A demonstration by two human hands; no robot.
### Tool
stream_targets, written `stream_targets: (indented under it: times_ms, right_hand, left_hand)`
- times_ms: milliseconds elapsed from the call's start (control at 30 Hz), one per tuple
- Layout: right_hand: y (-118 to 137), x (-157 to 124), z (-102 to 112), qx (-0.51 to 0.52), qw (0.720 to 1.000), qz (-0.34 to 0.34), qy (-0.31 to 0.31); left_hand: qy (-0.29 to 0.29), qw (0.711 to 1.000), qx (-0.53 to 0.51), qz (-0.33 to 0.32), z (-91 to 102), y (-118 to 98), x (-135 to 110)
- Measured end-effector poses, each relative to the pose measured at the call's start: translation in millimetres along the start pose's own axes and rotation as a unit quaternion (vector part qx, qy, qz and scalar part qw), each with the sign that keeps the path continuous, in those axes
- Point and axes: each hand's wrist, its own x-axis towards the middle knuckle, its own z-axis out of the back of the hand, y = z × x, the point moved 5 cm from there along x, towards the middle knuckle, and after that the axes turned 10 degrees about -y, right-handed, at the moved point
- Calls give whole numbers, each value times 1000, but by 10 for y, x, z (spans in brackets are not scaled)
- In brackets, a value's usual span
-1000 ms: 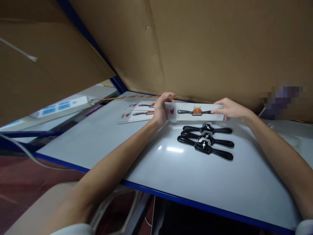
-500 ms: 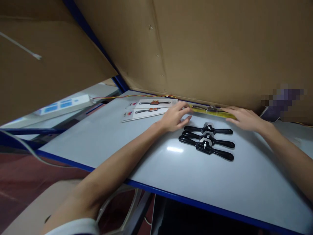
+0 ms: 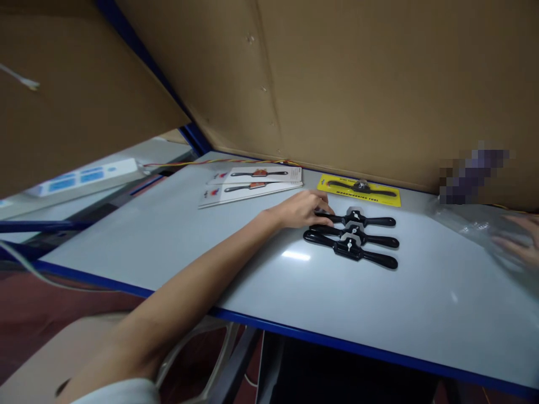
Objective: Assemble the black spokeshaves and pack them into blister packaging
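Three black spokeshaves with silvery blades lie in a row on the white tabletop: the far spokeshave [image 3: 381, 221], the middle spokeshave [image 3: 381, 241] and the near spokeshave [image 3: 379, 259]. My left hand [image 3: 301, 210] has its fingers closed around the left handle end of the far one. At the right edge my right hand [image 3: 522, 241], partly cut off and blurred, grips a clear plastic bag [image 3: 467, 225]. Behind the row, a yellow card [image 3: 366, 197] printed "woodworking tool" with a spokeshave picture lies flat, touched by neither hand.
Two white printed cards [image 3: 269, 191] overlap at the back left. A cardboard wall [image 3: 357, 95] closes off the rear. A white power strip [image 3: 84, 178] sits on the shelf at left, with a red and yellow cable [image 3: 223, 162] along the back edge. A blurred-out patch [image 3: 471, 177] stands at right.
My right hand has left the yellow card and moved right to the plastic bag. My left hand has come off the card and closed on the far spokeshave's handle. The view shifted slightly.
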Motion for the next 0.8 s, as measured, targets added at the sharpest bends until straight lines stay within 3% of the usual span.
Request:
stream_targets:
  times_ms: [100, 200, 300, 433, 500, 567, 633, 700, 767, 800]
  right_hand:
    - [-7, -98, -119, 61, 996, 12, 67]
    - [386, -54, -69, 95, 993, 26, 64]
    - [840, 99, -32, 108, 990, 81, 36]
    - [1138, 276, -105, 133, 983, 91, 85]
    - [1246, 332, -21, 142, 983, 93, 68]
    - [1416, 370, 173, 150, 983, 107, 9]
    - [1684, 390, 390, 176, 974, 129, -58]
    - [2022, 408, 509, 228, 960, 137, -88]
    - [2378, 438, 482, 319, 937, 125, -67]
    - [2557, 452, 402, 354, 927, 121, -19]
  left_hand:
    - [2, 1000, -9, -8, -5, -2, 17]
    - [-6, 1000, 11, -14, -20, -6, 13]
    - [-9, 999, 40, -22, -33, 21, -5]
    - [-24, 998, 46, -29, -23, 102, -21]
    - [-27, 998, 42, -36, -30, 134, -22]
    - [-34, 998, 42, -42, -45, 146, -14]
    - [-55, 996, 45, -47, -50, 132, 4]
    - [-90, 993, 51, -52, -34, 84, 25]
    - [-136, 988, 51, -54, 5, 5, 35]
    - [-161, 985, 43, -51, 32, -40, 34]
